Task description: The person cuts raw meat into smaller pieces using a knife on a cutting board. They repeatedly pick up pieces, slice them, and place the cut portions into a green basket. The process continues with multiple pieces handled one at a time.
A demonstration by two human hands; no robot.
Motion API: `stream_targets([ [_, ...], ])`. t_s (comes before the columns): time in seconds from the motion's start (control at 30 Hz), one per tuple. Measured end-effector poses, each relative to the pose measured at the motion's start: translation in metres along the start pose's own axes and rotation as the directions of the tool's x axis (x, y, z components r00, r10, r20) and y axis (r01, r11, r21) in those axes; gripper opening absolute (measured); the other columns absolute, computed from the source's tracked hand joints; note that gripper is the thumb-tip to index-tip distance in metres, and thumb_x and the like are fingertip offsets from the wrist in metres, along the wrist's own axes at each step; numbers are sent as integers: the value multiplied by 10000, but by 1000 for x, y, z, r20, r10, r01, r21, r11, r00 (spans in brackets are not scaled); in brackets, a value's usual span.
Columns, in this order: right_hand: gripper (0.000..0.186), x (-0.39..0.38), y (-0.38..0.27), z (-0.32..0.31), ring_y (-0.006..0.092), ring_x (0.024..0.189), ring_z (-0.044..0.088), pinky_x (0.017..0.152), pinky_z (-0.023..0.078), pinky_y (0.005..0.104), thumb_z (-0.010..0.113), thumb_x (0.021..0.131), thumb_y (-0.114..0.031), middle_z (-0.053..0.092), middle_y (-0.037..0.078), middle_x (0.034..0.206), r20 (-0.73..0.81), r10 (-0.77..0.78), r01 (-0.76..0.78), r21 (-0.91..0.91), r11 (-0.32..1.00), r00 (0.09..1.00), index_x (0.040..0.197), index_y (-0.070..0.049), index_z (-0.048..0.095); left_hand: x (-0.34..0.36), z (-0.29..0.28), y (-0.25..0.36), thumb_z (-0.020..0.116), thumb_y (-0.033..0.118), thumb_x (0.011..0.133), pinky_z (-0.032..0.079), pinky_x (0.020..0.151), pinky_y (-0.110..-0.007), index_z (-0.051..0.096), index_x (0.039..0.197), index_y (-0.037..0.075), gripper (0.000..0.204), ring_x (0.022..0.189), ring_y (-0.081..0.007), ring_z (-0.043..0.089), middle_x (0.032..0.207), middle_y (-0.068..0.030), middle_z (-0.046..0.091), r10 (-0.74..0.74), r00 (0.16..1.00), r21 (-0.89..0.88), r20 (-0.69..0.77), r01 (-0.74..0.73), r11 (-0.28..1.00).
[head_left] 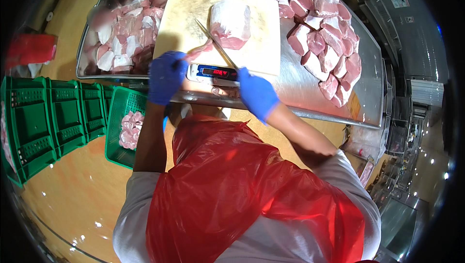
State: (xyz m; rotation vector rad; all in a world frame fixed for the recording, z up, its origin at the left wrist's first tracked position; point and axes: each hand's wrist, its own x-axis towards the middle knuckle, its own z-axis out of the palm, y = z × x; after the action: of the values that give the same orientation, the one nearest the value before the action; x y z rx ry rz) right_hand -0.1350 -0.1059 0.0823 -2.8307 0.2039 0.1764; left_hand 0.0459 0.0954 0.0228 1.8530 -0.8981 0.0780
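We have the right hand (pixel 257 92), at the centre of the frame, closed around the handle of the knife (pixel 218 46). Our left hand (pixel 168 77), left of centre, appears to pinch the end of the strip of meat (pixel 199 49). The blade slants up and left, close to the strip; we cannot tell whether it touches. Caution: if the wet strip slips or tears, the knife could jump toward our left fingers. The block of meat (pixel 231 23), upper centre on the board (pixel 181 11), is unheld and could slide if the blade drags it. The scale (pixel 213 73) sits at the board's lower edge; a low stroke could strike it. Beyond, upper right, the heaped pieces (pixel 332 45) could topple if bumped.
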Motion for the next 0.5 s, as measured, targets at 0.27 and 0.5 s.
stream_targets([
  [0.27, 198, -138, 61, -44, 466, 625, 623, 534, 464, 534, 557, 976, -96, 611, 269, 697, 69, 190, -196, 109, 974, 979, 1101, 27, 467, -141, -168, -70, 704, 98, 830, 484, 663, -268, 712, 989, -6, 190, 732, -104, 586, 764, -16, 643, -682, 705, 20, 195, 692, 722],
  [0.5, 160, -81, 70, -23, 434, 655, 658, 533, 478, 447, 576, 996, -90, 638, 255, 743, -361, 250, -68, 448, 891, 898, 1061, 30, 493, -94, -140, -91, 646, 331, 932, 536, 894, -444, 672, 1176, -28, 434, 1022, -405, 680, 1094, -280, 687, -486, 872, 562, 49, 378, 735],
])
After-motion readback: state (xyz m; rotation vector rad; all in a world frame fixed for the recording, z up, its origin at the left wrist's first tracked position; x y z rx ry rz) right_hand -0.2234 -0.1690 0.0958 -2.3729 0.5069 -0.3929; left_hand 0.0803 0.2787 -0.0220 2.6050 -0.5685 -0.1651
